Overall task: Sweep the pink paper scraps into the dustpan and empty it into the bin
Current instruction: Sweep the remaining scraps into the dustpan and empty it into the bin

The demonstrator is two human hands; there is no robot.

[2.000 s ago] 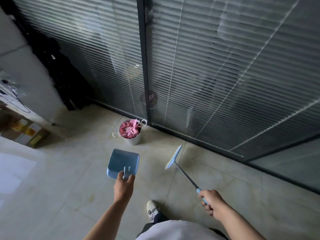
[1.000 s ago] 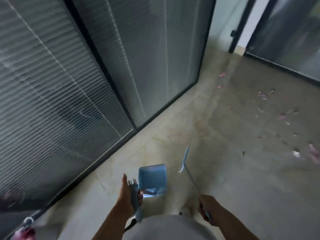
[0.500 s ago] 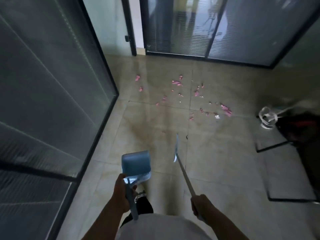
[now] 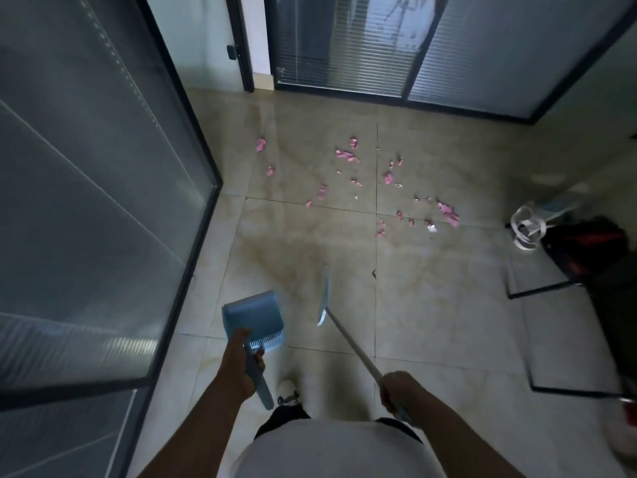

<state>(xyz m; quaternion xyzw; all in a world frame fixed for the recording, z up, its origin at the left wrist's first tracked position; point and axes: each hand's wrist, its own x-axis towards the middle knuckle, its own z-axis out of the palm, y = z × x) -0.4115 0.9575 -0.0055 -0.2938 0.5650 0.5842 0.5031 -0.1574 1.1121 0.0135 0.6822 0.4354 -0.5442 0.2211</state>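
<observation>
Several pink paper scraps [image 4: 347,156] lie scattered over the tiled floor ahead of me, from far left to right of centre. My left hand [image 4: 239,362] grips the handle of a blue dustpan [image 4: 253,315], held above the floor with its mouth pointing away from me. My right hand [image 4: 398,388] grips the thin handle of a broom, and the flat broom head [image 4: 324,298] hangs edge-on above the tiles, well short of the scraps. The bin is out of view.
A glass partition with a dark frame [image 4: 203,215] runs along the left. Glass doors with blinds [image 4: 344,46] close off the far end. A dark bag [image 4: 586,246], a white strap [image 4: 525,229] and a black metal frame [image 4: 537,291] stand at the right.
I have turned away from the bin, which has left the view, and now face the scraps. Both hands keep their hold on the dustpan and the broom.
</observation>
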